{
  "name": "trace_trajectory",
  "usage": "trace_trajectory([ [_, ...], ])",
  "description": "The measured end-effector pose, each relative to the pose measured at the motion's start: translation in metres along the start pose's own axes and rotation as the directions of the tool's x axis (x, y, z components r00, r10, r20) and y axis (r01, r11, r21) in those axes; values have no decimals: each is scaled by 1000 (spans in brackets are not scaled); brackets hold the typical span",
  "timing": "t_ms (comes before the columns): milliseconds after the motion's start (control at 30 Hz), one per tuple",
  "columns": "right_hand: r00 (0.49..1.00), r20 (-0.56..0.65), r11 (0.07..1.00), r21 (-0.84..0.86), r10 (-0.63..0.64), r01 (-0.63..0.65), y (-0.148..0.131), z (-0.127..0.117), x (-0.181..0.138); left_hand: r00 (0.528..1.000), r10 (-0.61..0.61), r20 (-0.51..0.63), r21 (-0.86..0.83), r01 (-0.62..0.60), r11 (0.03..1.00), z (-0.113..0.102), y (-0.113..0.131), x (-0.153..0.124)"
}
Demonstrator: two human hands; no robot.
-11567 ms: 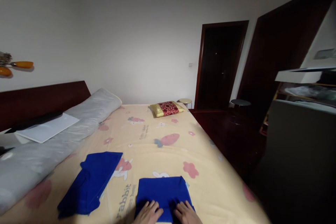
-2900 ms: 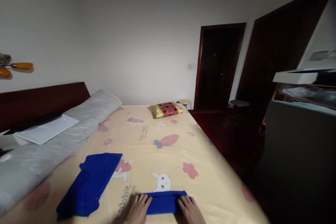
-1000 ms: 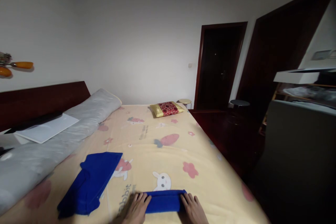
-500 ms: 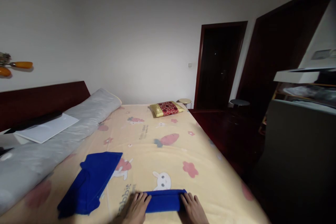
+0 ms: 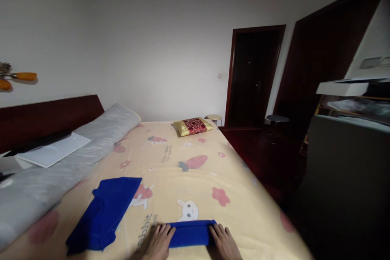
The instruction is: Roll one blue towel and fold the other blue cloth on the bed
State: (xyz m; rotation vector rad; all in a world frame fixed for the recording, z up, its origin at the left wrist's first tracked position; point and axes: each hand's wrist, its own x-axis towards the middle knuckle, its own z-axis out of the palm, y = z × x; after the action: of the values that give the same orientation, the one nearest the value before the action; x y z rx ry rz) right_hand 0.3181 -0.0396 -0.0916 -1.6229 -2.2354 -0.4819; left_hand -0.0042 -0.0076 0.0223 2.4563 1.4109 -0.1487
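Observation:
A blue cloth [image 5: 191, 234], folded into a narrow band, lies across the bed's near edge, below a printed white rabbit face. My left hand [image 5: 162, 239] has its fingers curled over the band's left end. At the other end, my right hand [image 5: 224, 239] grips in the same way, fingertips on top of the fabric. Both thumbs are mostly hidden. A second blue cloth [image 5: 105, 213], a garment by its look, is spread out on the sheet to the left, and neither hand touches it.
The bed [image 5: 237, 178] has a cream sheet with rabbit and carrot prints. Along its left side lies a grey rolled quilt [image 5: 106, 138] with a white flat box [image 5: 55, 149] on it. A gold-and-red pillow [image 5: 193, 126] rests at the far end. Stools [image 5: 277, 119] stand beyond.

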Motion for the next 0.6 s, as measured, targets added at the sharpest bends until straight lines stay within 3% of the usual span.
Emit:
trace_trajectory([
  [233, 999, 32, 1000, -3, -4, 5, 2, -3, 1, 1000, -5, -5, 10, 5, 1000, -2, 2, 0],
  [600, 999, -35, 999, -32, 18, -19, -2, -1, 0, 1000, -22, 15, 6, 22, 1000, -9, 8, -3],
])
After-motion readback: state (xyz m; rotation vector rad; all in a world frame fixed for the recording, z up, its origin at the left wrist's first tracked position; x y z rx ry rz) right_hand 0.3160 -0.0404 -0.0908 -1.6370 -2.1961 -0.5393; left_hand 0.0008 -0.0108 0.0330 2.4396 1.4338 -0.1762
